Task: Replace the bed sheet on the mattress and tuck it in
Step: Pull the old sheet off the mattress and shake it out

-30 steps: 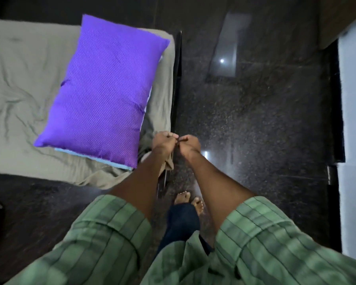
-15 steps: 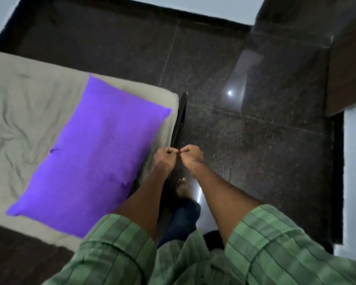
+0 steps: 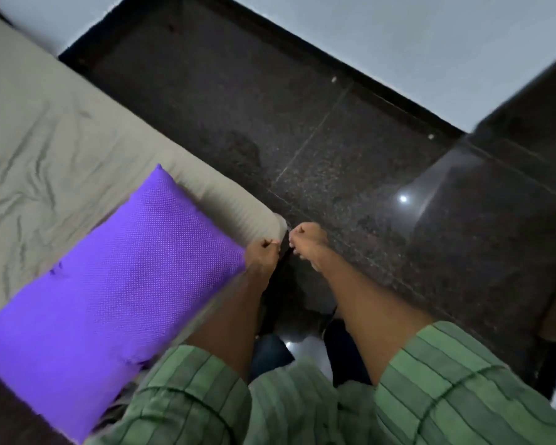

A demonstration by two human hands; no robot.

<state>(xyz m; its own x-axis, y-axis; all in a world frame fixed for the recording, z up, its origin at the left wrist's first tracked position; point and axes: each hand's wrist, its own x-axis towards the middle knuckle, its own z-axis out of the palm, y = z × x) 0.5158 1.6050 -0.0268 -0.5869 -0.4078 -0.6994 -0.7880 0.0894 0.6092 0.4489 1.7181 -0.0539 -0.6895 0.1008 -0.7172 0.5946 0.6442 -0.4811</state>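
The hands have shifted to the mattress corner — left hand (image 3: 262, 252) and right hand (image 3: 306, 236) curled, possibly pinching the sheet (image 3: 45, 149); pillow (image 3: 116, 277) at 9 o'clock, tucking unfinished.

Purple dotted pillow (image 3: 109, 293), beige bed sheet (image 3: 45, 149)

Pillow (image 3: 109, 290) on bed sheet (image 3: 45, 149)
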